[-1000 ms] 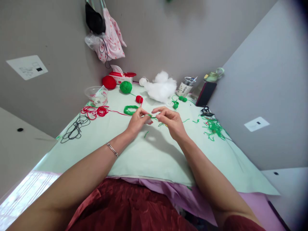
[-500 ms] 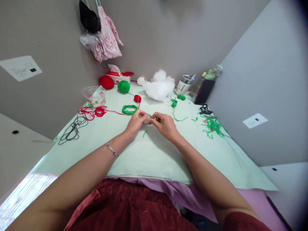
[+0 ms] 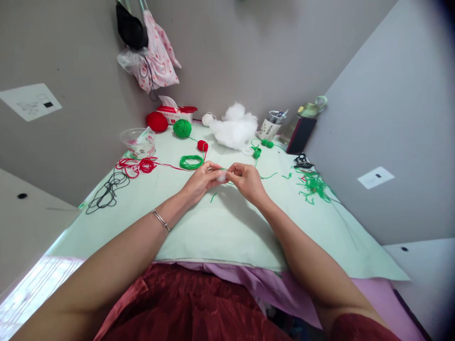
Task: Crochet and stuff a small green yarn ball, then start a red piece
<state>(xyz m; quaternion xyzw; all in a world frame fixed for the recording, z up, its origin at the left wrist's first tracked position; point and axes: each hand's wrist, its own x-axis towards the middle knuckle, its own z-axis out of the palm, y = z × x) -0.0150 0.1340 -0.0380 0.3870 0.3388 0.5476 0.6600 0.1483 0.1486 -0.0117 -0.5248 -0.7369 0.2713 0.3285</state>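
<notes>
The left hand (image 3: 202,182) pinched a small white tuft (image 3: 222,177), a sliver of green yarn (image 3: 223,169) just above it, probably to keep the piece steady. The right hand (image 3: 247,182) met it from the other side, fingertips bunched; what they grasped could not be made out. Both hung over a pale green tablecloth (image 3: 220,232). Beyond lay a green yarn coil (image 3: 191,162), a small red ball (image 3: 202,146) and fluffy white stuffing (image 3: 232,130), seemingly placed for easy reach. Compared with half a second earlier, less green showed between the fingers; the coil and stuffing had stayed put.
</notes>
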